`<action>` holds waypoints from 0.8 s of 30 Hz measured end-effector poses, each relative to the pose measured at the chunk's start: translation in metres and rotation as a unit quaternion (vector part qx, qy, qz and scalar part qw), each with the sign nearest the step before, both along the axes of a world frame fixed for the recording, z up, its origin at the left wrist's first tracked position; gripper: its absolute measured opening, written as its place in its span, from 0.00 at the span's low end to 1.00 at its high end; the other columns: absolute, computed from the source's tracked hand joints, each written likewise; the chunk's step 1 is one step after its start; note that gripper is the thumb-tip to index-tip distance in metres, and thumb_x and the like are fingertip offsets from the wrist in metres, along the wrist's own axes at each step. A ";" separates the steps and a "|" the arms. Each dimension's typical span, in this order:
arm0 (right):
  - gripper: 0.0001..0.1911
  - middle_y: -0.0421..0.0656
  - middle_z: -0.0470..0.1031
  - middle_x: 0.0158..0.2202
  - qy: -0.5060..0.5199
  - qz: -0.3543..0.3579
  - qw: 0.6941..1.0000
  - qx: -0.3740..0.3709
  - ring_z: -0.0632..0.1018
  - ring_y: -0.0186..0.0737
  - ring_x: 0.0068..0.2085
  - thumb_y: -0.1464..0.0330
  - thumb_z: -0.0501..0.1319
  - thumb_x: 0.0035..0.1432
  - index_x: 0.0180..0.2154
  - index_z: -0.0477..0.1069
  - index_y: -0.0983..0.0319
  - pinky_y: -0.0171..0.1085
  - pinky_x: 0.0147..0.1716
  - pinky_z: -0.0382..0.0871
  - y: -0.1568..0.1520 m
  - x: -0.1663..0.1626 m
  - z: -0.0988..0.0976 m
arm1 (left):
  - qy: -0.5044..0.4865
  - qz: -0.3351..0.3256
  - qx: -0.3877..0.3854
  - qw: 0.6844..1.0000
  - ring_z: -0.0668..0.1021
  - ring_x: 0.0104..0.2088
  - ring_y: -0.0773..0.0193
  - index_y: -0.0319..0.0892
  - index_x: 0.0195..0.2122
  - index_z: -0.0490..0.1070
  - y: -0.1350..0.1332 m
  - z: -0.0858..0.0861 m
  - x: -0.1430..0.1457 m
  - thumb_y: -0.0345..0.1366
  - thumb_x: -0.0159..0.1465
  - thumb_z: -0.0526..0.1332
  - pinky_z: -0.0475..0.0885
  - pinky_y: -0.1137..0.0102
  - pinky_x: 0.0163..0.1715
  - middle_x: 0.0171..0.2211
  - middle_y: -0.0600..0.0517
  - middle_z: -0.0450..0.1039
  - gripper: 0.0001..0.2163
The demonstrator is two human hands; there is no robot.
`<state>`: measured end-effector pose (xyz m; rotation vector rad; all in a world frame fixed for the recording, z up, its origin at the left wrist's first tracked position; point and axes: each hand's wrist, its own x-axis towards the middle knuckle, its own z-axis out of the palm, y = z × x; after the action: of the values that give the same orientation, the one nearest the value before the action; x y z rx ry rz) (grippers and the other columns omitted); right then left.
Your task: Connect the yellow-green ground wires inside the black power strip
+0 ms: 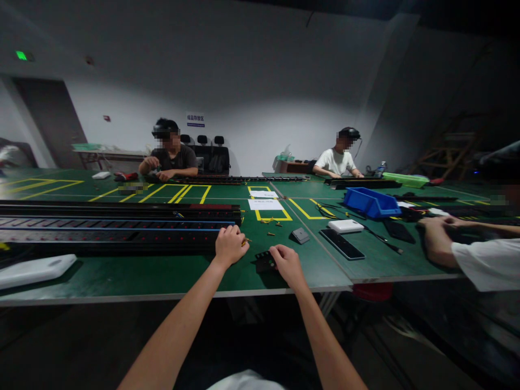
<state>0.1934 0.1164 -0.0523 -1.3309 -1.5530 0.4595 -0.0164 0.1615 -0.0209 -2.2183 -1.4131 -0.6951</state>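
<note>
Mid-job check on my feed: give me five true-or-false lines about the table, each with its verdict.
1. The right hand pinches a black part. True.
2. The blue bin stands left of both hands. False: it stands to their right.
3. Small yellow pieces show at the fingers of the left hand. True.
4. The phone lies on top of the white box. False: it lies beside it.
5. Long black rails lie left of the right hand. True.

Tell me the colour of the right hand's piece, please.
The piece is black, in the head view.

Bare green tabletop [319,266] between right hand [287,264] and phone [342,244] — gray block [299,235] ahead, black rails [109,236] walling off the left
</note>
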 end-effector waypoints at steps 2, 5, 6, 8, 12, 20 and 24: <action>0.21 0.39 0.68 0.19 0.000 0.000 1.000 0.001 0.71 0.39 0.24 0.53 0.55 0.62 0.26 0.74 0.61 0.33 0.23 0.59 -0.001 0.000 0.000 | 0.001 0.000 0.001 1.000 0.71 0.42 0.54 0.43 0.31 0.79 0.000 0.000 0.000 0.40 0.64 0.61 0.61 0.58 0.40 0.37 0.45 0.71 0.10; 0.22 0.39 0.68 0.20 0.000 0.001 1.000 0.001 0.71 0.39 0.24 0.53 0.55 0.62 0.26 0.74 0.60 0.33 0.23 0.59 -0.001 0.000 0.001 | 0.003 -0.001 0.003 1.000 0.71 0.41 0.54 0.42 0.31 0.79 0.000 0.000 0.000 0.40 0.64 0.61 0.61 0.58 0.40 0.37 0.45 0.72 0.10; 0.22 0.39 0.68 0.20 0.000 0.001 1.000 0.000 0.71 0.39 0.24 0.53 0.55 0.62 0.25 0.74 0.60 0.33 0.23 0.59 -0.001 0.000 0.001 | 0.003 -0.001 0.002 1.000 0.71 0.41 0.54 0.42 0.31 0.79 0.000 0.000 0.000 0.40 0.64 0.61 0.61 0.58 0.40 0.37 0.45 0.72 0.10; 0.22 0.39 0.68 0.20 -0.001 0.002 1.000 0.000 0.71 0.40 0.24 0.53 0.55 0.62 0.25 0.74 0.60 0.33 0.23 0.59 -0.001 0.000 0.001 | 0.002 -0.001 0.002 1.000 0.71 0.41 0.54 0.43 0.31 0.79 -0.001 0.001 0.000 0.39 0.63 0.61 0.61 0.58 0.40 0.37 0.45 0.72 0.10; 0.21 0.39 0.68 0.20 -0.002 0.002 1.000 0.000 0.72 0.40 0.24 0.53 0.55 0.62 0.26 0.74 0.60 0.33 0.23 0.60 -0.001 0.000 0.001 | 0.002 -0.001 0.001 1.000 0.71 0.41 0.54 0.43 0.31 0.79 -0.001 0.001 0.000 0.40 0.64 0.61 0.61 0.58 0.40 0.37 0.46 0.72 0.10; 0.22 0.40 0.69 0.20 0.000 0.000 1.000 0.002 0.71 0.40 0.24 0.53 0.55 0.62 0.27 0.75 0.61 0.33 0.23 0.60 0.000 0.001 0.000 | -0.002 -0.003 -0.003 1.000 0.71 0.41 0.54 0.43 0.31 0.79 -0.001 0.000 0.000 0.39 0.64 0.61 0.61 0.58 0.40 0.37 0.45 0.72 0.10; 0.22 0.39 0.69 0.20 0.001 0.001 1.000 0.002 0.71 0.39 0.24 0.53 0.55 0.62 0.26 0.74 0.61 0.33 0.23 0.59 0.000 0.001 -0.001 | -0.001 -0.004 -0.003 1.000 0.71 0.42 0.54 0.43 0.31 0.79 -0.001 0.001 0.000 0.40 0.64 0.61 0.61 0.58 0.40 0.37 0.45 0.72 0.10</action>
<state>0.1942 0.1166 -0.0530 -1.3248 -1.5531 0.4593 -0.0167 0.1609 -0.0204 -2.2306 -1.4097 -0.6973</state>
